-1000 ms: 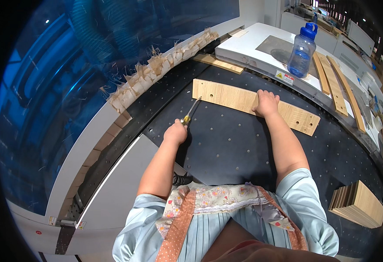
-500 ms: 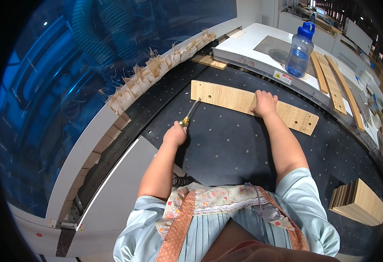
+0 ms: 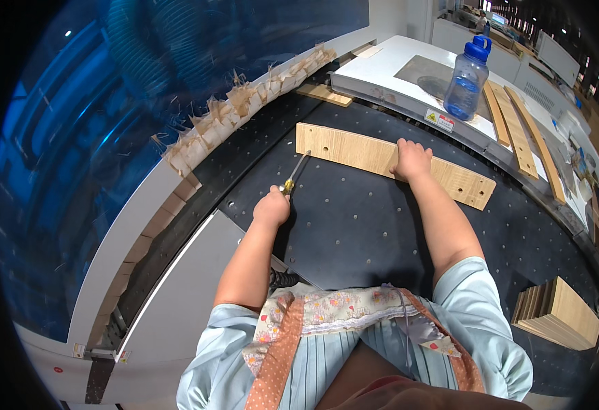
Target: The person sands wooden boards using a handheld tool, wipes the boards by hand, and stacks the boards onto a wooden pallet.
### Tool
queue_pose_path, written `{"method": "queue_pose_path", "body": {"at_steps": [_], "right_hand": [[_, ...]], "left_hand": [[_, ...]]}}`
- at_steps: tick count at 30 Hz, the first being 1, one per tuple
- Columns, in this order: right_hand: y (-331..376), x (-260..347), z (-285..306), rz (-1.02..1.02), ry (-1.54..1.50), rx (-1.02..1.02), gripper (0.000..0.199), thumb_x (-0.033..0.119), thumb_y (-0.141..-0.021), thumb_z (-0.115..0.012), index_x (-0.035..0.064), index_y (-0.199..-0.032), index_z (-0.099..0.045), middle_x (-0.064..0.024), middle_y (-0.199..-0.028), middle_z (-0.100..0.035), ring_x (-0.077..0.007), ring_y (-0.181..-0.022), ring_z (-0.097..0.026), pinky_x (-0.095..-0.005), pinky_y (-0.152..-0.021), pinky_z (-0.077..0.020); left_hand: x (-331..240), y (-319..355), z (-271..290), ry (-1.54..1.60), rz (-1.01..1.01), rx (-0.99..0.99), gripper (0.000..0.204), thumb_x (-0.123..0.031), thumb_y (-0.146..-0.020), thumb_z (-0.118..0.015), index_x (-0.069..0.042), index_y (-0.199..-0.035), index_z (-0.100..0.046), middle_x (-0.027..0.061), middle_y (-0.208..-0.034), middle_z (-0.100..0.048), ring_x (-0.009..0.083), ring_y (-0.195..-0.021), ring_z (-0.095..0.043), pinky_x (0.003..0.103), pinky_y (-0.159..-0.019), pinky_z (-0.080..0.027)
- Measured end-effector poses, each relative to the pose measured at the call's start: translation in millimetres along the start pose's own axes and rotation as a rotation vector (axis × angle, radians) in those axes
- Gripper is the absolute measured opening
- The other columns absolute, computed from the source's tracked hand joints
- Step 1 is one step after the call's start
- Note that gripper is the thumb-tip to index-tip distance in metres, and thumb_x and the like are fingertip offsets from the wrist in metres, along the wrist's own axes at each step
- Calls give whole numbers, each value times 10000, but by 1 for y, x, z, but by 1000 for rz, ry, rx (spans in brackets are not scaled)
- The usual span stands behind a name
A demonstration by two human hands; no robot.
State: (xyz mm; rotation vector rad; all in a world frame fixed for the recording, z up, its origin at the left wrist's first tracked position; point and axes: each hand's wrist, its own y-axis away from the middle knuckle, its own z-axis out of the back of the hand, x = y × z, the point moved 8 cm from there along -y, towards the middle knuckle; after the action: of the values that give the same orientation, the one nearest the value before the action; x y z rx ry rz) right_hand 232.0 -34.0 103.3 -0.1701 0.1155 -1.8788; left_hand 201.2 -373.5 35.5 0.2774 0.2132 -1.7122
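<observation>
A long light wooden board (image 3: 361, 150) with small drilled holes lies flat on the black perforated machine bed (image 3: 354, 225). My right hand (image 3: 412, 158) presses down on the board near its middle. My left hand (image 3: 272, 207) grips a screwdriver (image 3: 294, 174) with a yellow handle. Its metal shaft points at the board's near left corner, and the tip sits at the board's edge.
A blue water bottle (image 3: 466, 80) stands on the white machine top (image 3: 395, 68) behind the board. Long wooden strips (image 3: 518, 130) lie to its right. A stack of boards (image 3: 559, 314) sits at the right. Frayed tan strips (image 3: 245, 102) line the bed's left rim.
My left hand with the screwdriver has shifted slightly along the board's left end. My right hand stays pressed on the board.
</observation>
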Motion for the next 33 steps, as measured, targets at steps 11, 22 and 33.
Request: {"method": "queue_pose_path", "body": {"at_steps": [11,22,33], "right_hand": [[10,14,9,193,-66,126,277,217,-652,-708,105,-882,-600,-121,-931,-632,-317,-914,-588,-402,-755,-481],[55,8,149,242,-1607,-465,368,50,-719,-716,2,-1049,-561,-62,-957,-619,-155,-849,-581,-285,-772,-463],[90,-85,34,-154,-2242,-848,457,-106,-798,-527,16,-1221,-407,-123,-1171,-507,-256,-1060,-526,-360,-951,-399]], "left_hand": [[-71,96,-12,157,-314,222,377,-298,-894,-447,7,-1113,-408,245,-849,-613,406,-808,-588,471,-709,-458],[-83,116,22,275,-387,-64,301,-251,-881,-499,-2,-1029,-418,218,-743,-601,414,-715,-584,475,-606,-457],[-66,110,10,90,-368,-141,253,-248,-860,-514,-22,-948,-441,172,-666,-608,349,-639,-614,448,-565,-488]]}}
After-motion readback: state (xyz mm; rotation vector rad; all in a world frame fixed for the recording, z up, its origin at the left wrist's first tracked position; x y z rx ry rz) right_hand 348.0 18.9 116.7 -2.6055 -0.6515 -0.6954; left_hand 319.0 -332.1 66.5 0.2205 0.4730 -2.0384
